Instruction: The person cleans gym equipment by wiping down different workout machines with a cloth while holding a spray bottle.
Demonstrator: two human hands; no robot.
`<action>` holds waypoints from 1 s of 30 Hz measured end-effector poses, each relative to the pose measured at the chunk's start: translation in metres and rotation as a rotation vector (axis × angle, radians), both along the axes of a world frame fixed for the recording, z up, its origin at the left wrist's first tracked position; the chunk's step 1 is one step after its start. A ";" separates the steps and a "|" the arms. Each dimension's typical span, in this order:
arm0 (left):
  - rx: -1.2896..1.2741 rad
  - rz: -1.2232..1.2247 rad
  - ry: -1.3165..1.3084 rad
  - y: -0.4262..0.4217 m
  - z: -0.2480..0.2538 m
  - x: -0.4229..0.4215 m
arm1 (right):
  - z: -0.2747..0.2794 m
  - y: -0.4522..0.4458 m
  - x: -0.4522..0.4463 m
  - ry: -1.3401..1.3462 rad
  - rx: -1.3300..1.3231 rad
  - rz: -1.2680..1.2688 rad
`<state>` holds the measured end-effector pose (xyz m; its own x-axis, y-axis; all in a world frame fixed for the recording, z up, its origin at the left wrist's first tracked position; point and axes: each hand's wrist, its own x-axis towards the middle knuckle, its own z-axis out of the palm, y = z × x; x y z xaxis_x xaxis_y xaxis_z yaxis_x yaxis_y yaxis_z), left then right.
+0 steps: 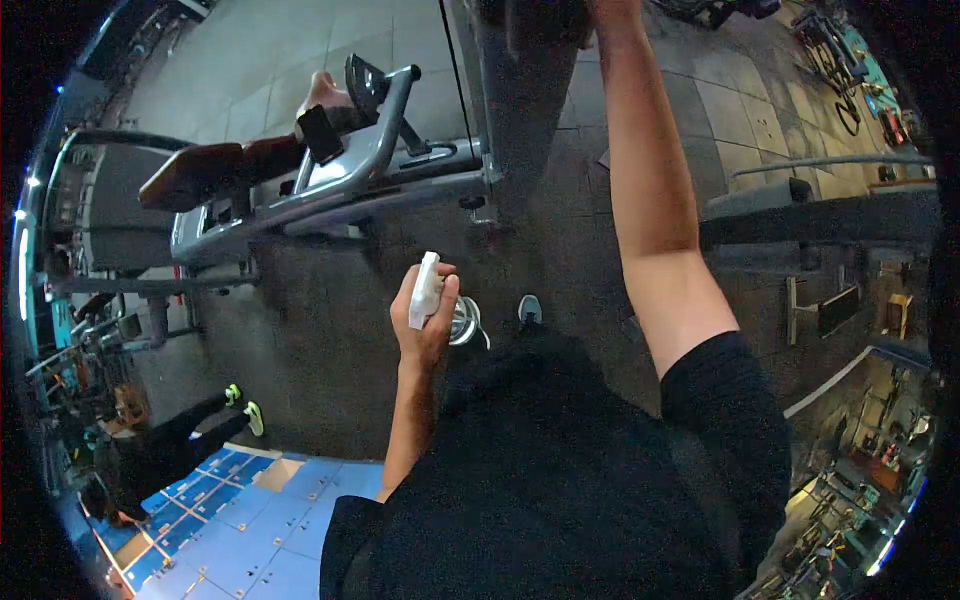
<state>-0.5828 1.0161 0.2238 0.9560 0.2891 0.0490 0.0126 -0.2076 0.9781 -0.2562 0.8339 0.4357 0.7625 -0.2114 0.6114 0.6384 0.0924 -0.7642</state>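
Note:
My left hand is closed around a spray bottle, with its white head on top of my grip. Part of its clear body shows below, beside my fingers. My right arm stretches far forward to the upright frame of a grey gym machine. Only the edge of my right hand shows at the top of the view, so its fingers are hidden. Left of the upright is the machine's bench with a brown pad and a curved grey tube frame.
Dark floor tiles lie under my shoe. Blue lockers stand behind at lower left, near a person in yellow-green shoes. A padded bench is on the right. More gym equipment lines both sides.

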 end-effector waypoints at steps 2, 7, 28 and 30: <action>0.039 -0.023 0.030 0.000 -0.008 -0.001 | -0.020 -0.007 -0.008 0.095 -0.018 0.024; 0.021 0.000 0.212 -0.010 -0.042 -0.001 | -0.107 -0.026 0.017 0.028 -0.030 0.104; -0.132 -0.089 -0.120 -0.039 -0.402 0.027 | -0.425 -0.030 -0.022 -0.074 -0.066 -0.150; -0.172 -0.072 -0.192 -0.043 -0.430 0.027 | -0.490 -0.027 -0.025 -0.104 -0.157 -0.257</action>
<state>-0.5554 0.9731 -0.2062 0.9525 0.2400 0.1876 -0.1856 -0.0312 0.9821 -0.2817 0.8072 -0.0541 0.6280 -0.2857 0.7239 0.7012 -0.1958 -0.6856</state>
